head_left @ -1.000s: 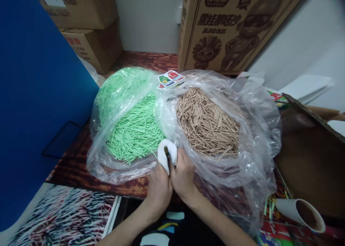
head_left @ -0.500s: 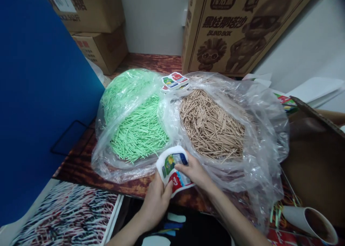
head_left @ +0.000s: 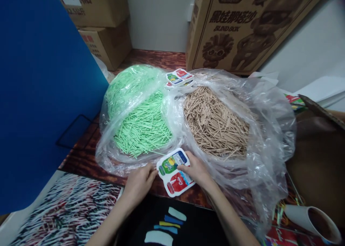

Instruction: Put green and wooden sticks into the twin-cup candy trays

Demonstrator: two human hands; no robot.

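Observation:
My right hand (head_left: 198,169) grips a white-edged printed card (head_left: 172,186) at its right side, thumb on the face. The card is die-cut and shows a green lemon drink and a red cola drink. At the card's left edge is my left hand (head_left: 140,183), fingers pinched together; whether anything is between them cannot be made out. Beyond the hands, an open clear bag holds many thin light-green sticks (head_left: 144,125). To its right, another clear bag holds brown sticks (head_left: 215,122). Similar cards (head_left: 179,77) lie between the bags at the back.
A blue panel (head_left: 48,95) stands at the left, with a thin black wire frame (head_left: 71,131) beside it. Cardboard boxes (head_left: 104,8) and a large printed carton (head_left: 237,33) stand behind. A paper cup (head_left: 309,219) lies tipped at the lower right, near an open carton (head_left: 318,156).
My left hand has come off the card's lower face and moved left to its edge, fingers pinched. The card's print is now more fully visible in my right hand. The view has shifted slightly.

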